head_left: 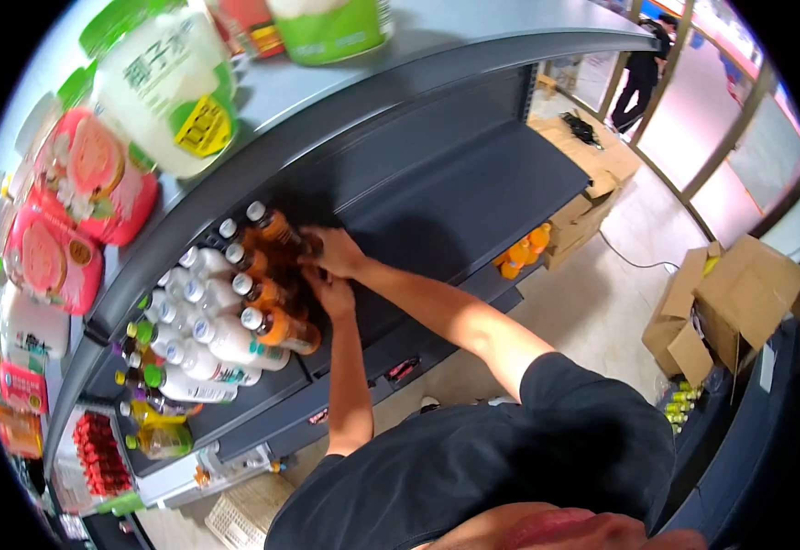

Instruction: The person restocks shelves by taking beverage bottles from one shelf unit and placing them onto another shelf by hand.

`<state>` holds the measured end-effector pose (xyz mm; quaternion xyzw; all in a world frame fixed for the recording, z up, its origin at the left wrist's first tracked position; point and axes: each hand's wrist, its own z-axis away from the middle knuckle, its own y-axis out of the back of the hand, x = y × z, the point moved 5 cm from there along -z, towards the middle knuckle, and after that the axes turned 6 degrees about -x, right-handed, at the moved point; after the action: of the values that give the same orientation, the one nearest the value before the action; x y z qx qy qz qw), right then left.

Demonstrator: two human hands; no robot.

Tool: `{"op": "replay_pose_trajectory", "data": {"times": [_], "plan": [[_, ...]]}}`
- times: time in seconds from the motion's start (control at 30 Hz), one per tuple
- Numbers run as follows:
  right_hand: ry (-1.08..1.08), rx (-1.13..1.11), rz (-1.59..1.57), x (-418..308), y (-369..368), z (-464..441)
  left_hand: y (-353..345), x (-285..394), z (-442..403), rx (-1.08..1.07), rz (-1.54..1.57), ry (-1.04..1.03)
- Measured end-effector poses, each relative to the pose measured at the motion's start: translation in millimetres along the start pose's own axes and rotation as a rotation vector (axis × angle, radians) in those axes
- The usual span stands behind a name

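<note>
Dark shelf (473, 197), front edge straight; bottles grouped at its left end in the view, stood upright in rows running back from the front edge. Orange-brown bottles (287, 331) with white caps are placed on the inner side of the group. White bottles (235, 343) are packed just beside them, caps mostly white, some green. Darker bottles (134, 354) and yellow bottles (166, 440) are seen further out, partly hidden; exact count can't be told.

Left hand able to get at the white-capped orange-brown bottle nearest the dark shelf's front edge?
Probably yes: the left hand is close beside that orange-brown bottle, nothing visible between them.
</note>
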<state>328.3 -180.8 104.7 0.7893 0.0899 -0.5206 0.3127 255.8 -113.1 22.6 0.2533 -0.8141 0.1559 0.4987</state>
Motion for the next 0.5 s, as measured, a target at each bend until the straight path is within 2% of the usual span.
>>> {"op": "replay_pose_trajectory", "data": {"times": [0.07, 0.13, 0.17, 0.2, 0.27, 0.33, 0.37, 0.4, 0.47, 0.5], "plan": [[0.173, 0.123, -0.045, 15, 26, 54, 7, -18, -2, 0.021, -0.094, 0.002], [0.225, 0.177, -0.163, 31, 64, 129, 9, -8, -2, -0.021, -0.058, 0.156], [0.031, 0.198, -0.12, 31, 85, 177, 8, -5, -2, 0.021, -0.058, 0.145], [-0.021, 0.182, -0.053, 40, 101, 223, 8, -4, -3, 0.064, -0.056, 0.131], [-0.18, 0.314, 0.026, 43, 122, 311, 12, -23, -9, 0.039, -0.352, -0.059], [-0.166, 0.401, 0.057, 60, 140, 391, 1, -10, -5, 0.009, -0.238, -0.003], [-0.233, 0.463, 0.041, 74, 146, 432, -1, -24, -10, -0.067, -0.062, 0.038], [-0.375, 0.48, 0.101, 90, 156, 472, 2, -47, -16, -0.085, -0.074, 0.049], [-0.6, 0.625, 0.03, 149, 163, 560, 10, -31, -27, 0.043, -0.248, 0.067], [-0.696, 0.651, 0.032, 172, 168, 601, 7, -12, -25, 0.11, -0.014, 0.242]]}}
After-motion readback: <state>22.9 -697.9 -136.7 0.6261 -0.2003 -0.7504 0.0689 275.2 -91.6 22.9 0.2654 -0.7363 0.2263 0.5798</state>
